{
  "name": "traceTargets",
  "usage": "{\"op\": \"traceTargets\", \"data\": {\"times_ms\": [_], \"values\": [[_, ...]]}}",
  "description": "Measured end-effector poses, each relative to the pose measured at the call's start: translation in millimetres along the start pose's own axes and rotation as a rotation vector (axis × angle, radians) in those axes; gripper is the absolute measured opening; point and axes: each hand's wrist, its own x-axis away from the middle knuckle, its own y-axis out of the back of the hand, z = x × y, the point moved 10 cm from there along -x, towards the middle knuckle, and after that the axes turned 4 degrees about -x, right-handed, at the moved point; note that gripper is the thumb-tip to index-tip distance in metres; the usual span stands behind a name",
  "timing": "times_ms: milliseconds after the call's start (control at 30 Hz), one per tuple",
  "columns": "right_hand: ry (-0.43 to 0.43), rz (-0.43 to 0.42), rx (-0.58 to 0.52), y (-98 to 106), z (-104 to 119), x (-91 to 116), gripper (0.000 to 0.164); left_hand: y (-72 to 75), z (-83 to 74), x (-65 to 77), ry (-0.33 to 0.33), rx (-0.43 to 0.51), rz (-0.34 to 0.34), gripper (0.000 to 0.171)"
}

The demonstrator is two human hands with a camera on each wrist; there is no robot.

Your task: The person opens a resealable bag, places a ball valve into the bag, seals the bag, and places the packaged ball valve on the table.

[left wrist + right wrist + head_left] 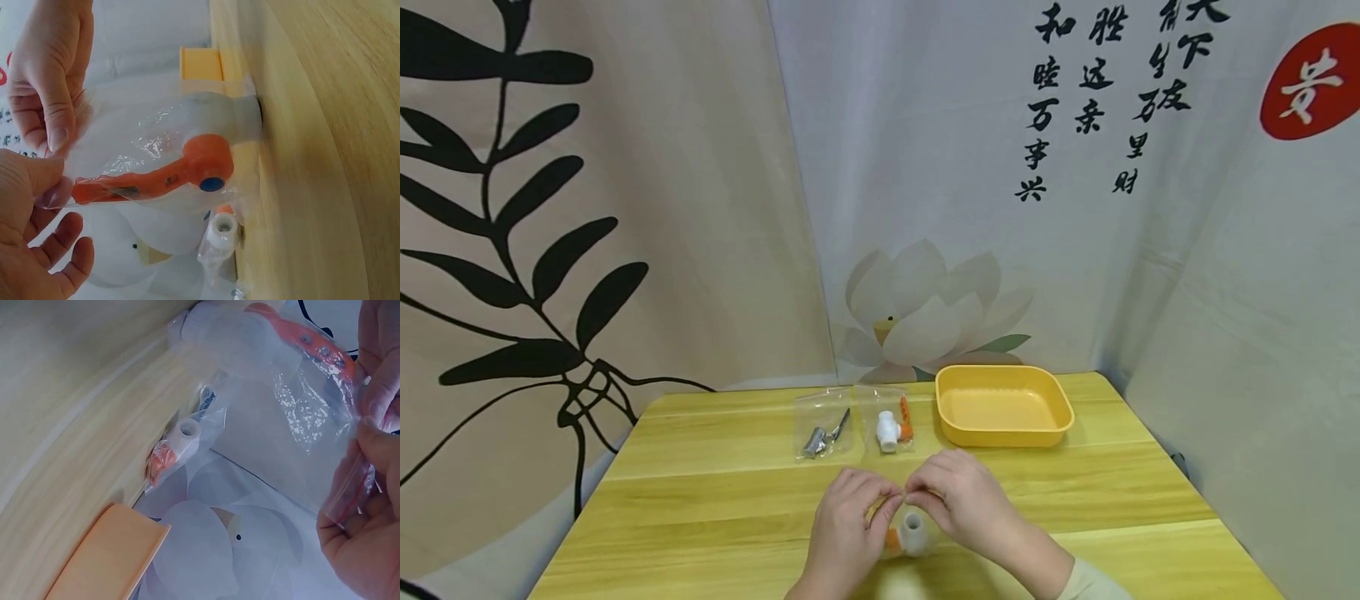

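In the head view my left hand (852, 521) and right hand (967, 504) meet near the table's front, fingertips close together. Between them they pinch the top of a clear zip bag (147, 147), whose reddish seal strip shows in the right wrist view. Inside the bag is a plastic valve with a white body (913, 535) and an orange handle (140, 182). A blue spot marks the end of the handle's hub. The bag hangs below the fingers, its lower end near the tabletop; I cannot tell whether it touches. Whether the seal is parted is unclear.
Behind the hands lies another clear bag holding a white and orange valve (888, 432). To its left, a bag contains grey metal parts (816, 442). A yellow tray (1003, 437) stands at the back right of the wooden table (715, 475), before a hanging cloth (700, 250).
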Motion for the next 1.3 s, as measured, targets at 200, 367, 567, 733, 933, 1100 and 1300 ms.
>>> {"op": "traceTargets", "data": {"times_ms": [200,367,567,733,933,1100,1300], "values": [[-0.004,-0.006,0.013,3,-1,1,0.022,1.9,1.8,0.5,0.018,0.022,-0.014,0.016],[0.003,-0.01,0.04,4,-3,3,0.021,2.8,3.4,0.7,0.025,0.012,-0.012,0.014],[0.013,-0.012,0.07,4,-5,5,0.015,7.6,3.7,0.0,0.01,0.013,-0.046,0.018],[-0.004,0.004,0.072,3,-9,5,0.016,11.0,8.7,0.8,0.041,0.025,-0.068,0.018],[-0.015,0.009,0.072,5,-12,7,0.017,13.1,14.0,2.5,0.083,-0.002,-0.084,0.019],[-0.02,0.013,0.04,5,-12,7,0.014,12.7,12.4,2.8,0.077,0.001,-0.077,0.018],[-0.062,0.028,0.029,5,-19,10,0.018,10.4,22.1,4.9,0.167,-0.007,-0.033,0.01]]}}
